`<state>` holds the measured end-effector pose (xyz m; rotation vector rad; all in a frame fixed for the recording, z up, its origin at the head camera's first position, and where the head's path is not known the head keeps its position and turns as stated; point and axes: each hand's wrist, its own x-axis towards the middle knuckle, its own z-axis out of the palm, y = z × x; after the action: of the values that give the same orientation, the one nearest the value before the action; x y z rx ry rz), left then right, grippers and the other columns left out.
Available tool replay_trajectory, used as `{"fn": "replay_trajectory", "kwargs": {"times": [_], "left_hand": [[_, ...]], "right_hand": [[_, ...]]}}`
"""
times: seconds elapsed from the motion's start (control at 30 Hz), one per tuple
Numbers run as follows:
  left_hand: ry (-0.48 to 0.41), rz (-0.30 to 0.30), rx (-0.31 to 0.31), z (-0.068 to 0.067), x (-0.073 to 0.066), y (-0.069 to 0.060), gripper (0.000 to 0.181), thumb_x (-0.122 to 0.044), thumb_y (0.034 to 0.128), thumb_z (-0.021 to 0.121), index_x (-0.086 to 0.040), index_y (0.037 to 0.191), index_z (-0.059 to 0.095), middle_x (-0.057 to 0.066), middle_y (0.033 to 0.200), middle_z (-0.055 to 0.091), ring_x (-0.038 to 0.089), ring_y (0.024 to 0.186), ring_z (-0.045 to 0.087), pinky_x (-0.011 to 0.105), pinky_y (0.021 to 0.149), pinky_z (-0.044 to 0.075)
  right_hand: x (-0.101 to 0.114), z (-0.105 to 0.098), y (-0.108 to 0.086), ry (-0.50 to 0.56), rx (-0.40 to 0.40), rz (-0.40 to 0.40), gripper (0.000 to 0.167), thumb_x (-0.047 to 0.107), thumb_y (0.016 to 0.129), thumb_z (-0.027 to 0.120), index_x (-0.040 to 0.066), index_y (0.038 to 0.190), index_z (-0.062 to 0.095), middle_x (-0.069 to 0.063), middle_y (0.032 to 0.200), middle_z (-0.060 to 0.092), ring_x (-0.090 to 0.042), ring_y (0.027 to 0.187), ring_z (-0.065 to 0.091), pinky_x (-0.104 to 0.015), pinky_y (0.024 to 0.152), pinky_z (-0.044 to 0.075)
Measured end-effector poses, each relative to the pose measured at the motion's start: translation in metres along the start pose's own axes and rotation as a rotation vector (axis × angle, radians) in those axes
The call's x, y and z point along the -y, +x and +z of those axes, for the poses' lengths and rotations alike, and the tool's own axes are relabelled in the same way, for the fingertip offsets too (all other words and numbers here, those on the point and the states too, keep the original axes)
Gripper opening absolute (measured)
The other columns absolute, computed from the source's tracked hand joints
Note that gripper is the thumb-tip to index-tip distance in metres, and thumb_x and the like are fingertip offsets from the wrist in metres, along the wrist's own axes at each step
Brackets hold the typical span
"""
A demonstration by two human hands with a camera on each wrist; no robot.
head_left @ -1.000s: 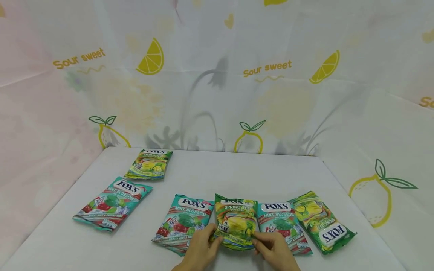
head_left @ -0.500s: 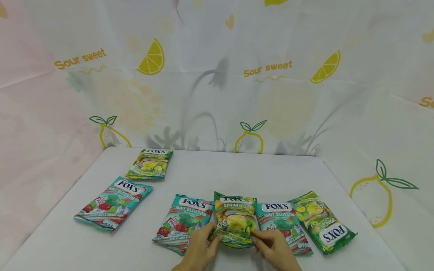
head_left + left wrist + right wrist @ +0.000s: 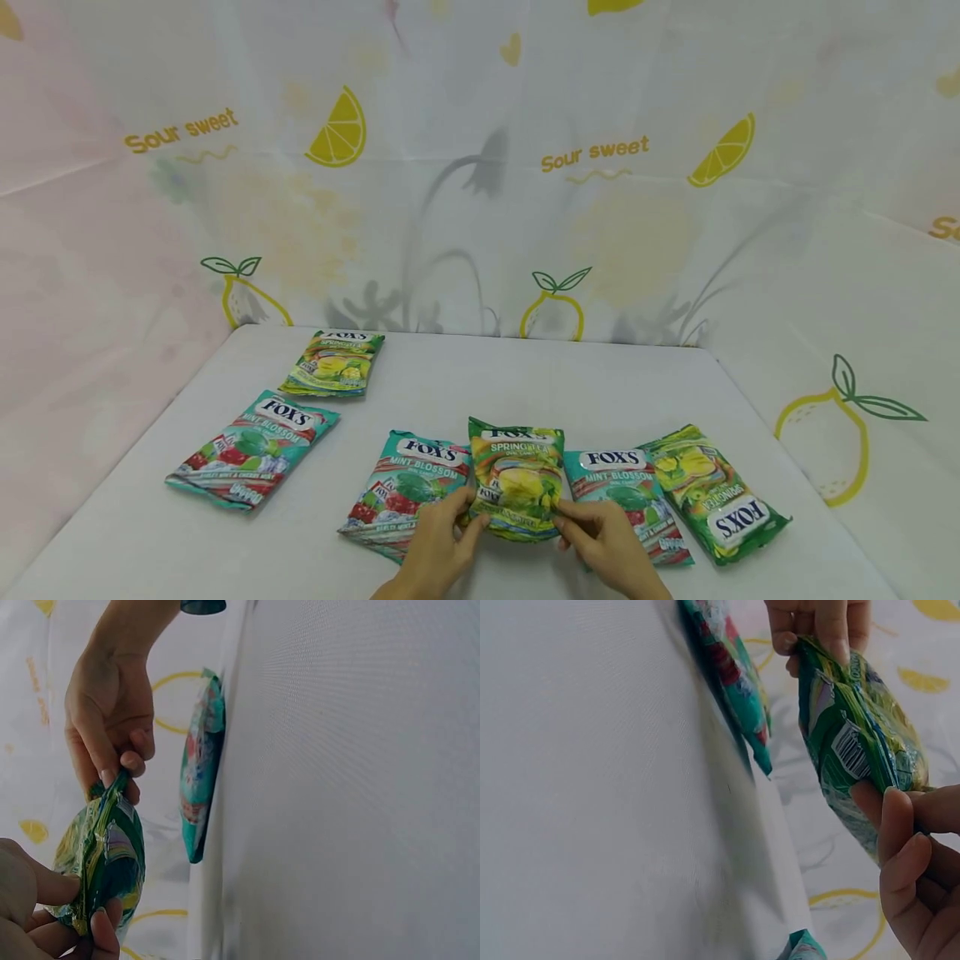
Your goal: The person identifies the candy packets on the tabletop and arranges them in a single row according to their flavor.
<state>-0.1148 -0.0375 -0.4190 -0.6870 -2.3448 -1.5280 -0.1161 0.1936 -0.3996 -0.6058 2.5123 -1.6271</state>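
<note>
A green and yellow Spring Tea candy bag [image 3: 519, 479] is held up off the white table by both hands. My left hand [image 3: 437, 537] pinches its lower left corner, and my right hand [image 3: 606, 542] pinches the lower right one. In the left wrist view the bag [image 3: 105, 847] is seen edge-on between the two hands, clear of the tabletop. The right wrist view shows the barcode on the back of the bag [image 3: 847, 750]. Teal Mint Blossom bags lie on the table at either side, one on the left [image 3: 408, 492] and one on the right [image 3: 630, 492], partly behind the hands.
Another Spring Tea bag [image 3: 712, 492] lies upside down at the right. Farther left are a Mint Blossom bag [image 3: 253, 450] and, at the back, a Spring Tea bag [image 3: 333, 364]. A lemon-printed cloth [image 3: 450, 208] hangs behind the white table [image 3: 525, 383].
Both hands have raised the Spring Tea bag slightly and shifted it a little to the left. The bags on the table stay where they were.
</note>
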Motion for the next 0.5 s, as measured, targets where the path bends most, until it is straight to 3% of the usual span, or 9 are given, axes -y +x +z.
{"fn": "replay_trajectory", "kwargs": {"times": [0.13,0.37,0.5], "left_hand": [[0.010,0.021,-0.040,-0.002,0.001,0.002,0.010,-0.001,0.0833,0.068,0.002,0.089,0.060,-0.005,0.061,0.051,-0.006,0.050,0.035,0.016,0.042,0.036],[0.048,0.003,-0.083,-0.010,0.000,0.009,0.011,0.000,0.0811,0.070,-0.001,0.089,0.062,0.003,0.073,0.066,-0.004,0.057,0.041,0.017,0.047,0.038],[0.053,0.015,-0.126,-0.014,0.001,0.013,0.013,0.003,0.0783,0.071,-0.002,0.086,0.062,-0.002,0.064,0.059,-0.005,0.052,0.034,0.016,0.043,0.033]], "right_hand": [[0.002,0.001,0.005,-0.014,-0.008,0.004,0.029,0.000,0.091,0.057,-0.022,0.109,0.056,-0.019,0.071,0.067,-0.008,0.050,0.055,-0.023,0.043,0.043],[0.007,0.002,0.018,-0.024,-0.014,-0.077,0.027,-0.001,0.090,0.058,-0.021,0.108,0.058,-0.021,0.070,0.066,-0.013,0.050,0.057,-0.023,0.043,0.044],[0.010,0.003,0.026,-0.034,-0.012,-0.075,0.026,-0.001,0.089,0.058,-0.019,0.108,0.059,-0.022,0.072,0.067,-0.014,0.052,0.058,-0.022,0.044,0.045]]}}
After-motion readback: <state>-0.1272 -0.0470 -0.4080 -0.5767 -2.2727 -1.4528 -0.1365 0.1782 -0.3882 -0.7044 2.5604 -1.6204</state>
